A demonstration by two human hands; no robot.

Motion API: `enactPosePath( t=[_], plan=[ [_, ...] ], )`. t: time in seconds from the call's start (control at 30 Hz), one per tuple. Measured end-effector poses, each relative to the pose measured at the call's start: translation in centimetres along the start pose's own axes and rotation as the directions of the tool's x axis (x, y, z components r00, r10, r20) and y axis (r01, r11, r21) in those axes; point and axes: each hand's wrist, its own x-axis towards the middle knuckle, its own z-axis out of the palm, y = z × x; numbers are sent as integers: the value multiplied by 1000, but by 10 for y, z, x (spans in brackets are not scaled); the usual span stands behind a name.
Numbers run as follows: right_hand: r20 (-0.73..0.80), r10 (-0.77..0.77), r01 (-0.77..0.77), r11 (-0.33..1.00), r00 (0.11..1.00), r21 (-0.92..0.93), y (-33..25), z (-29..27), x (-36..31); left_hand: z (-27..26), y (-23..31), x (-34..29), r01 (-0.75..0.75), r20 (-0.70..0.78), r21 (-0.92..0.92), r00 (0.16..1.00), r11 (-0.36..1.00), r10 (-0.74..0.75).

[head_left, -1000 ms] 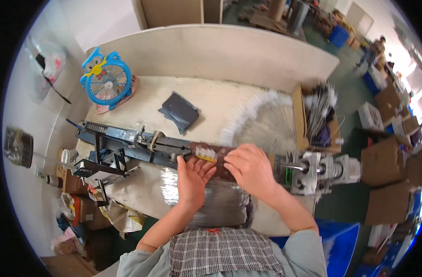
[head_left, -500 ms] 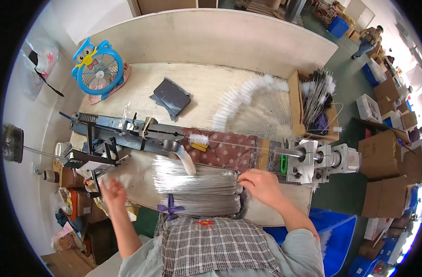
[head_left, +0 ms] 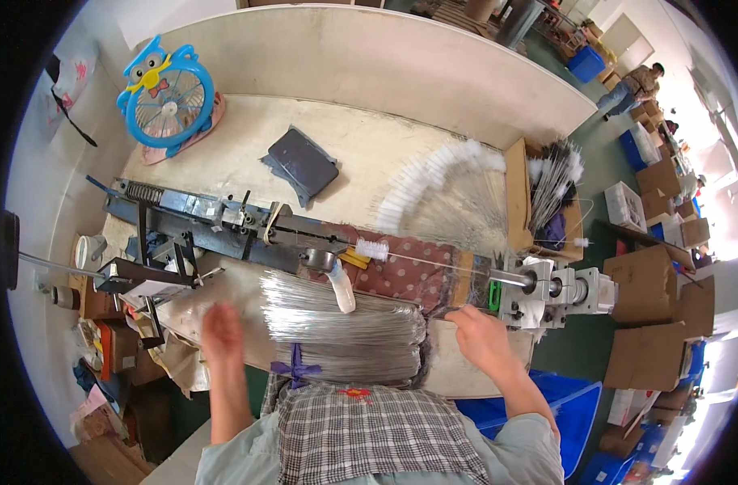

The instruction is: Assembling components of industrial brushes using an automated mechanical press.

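A small white bristle brush (head_left: 371, 249) sits on a thin wire stretched between the slide machine (head_left: 248, 234) at left and the steel spindle (head_left: 510, 279) at right. Below it lies a thick sheaf of silvery wires (head_left: 337, 311), beside a second bundle (head_left: 361, 361) tied with purple cloth. My right hand (head_left: 480, 338) is just right of the wire ends, thumb and fingers closed together; whatever they pinch is too small to make out. My left hand (head_left: 222, 330) hovers left of the sheaf, smeared by motion, its fingers unclear. A white handle (head_left: 341, 289) leans over the wires.
A fan of white-tipped brushes (head_left: 434, 174) lies at the back, against a cardboard box (head_left: 516, 194) holding more. A dark pad (head_left: 303, 162) and a blue owl-shaped fan (head_left: 168, 109) stand behind the machine. A blue bin (head_left: 575, 412) is at my right; a person walks far off.
My left hand has moved right, toward the wire sheaf. My right hand has drawn right, away from the wire ends. The brush and slide sit further right in view, while the spindle has shifted slightly left.
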Motion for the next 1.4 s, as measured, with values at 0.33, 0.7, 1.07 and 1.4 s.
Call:
enactPosePath(
  t=[0.33, 0.7, 1.07, 1.4],
  plan=[
    [-106, 12, -6, 998, 994, 56, -3, 6, 0, 205, -108, -132, 84, 309, 582, 897, 809, -315],
    [-567, -152, -43, 948, 810, -316, 43, -101, -12, 194, -36, -138, 500, 340, 141, 786, 854, -516],
    [-461, -42, 155, 966, 886, 209, 9, -72, 50, 255, -179, -100, -930, 969, -26, 67, -367, -238],
    [-112, -38, 66, 964, 993, 258, 25, -82, 71, 304, -182, -92, -892, 984, -84, -5, -444, -176]
  ],
)
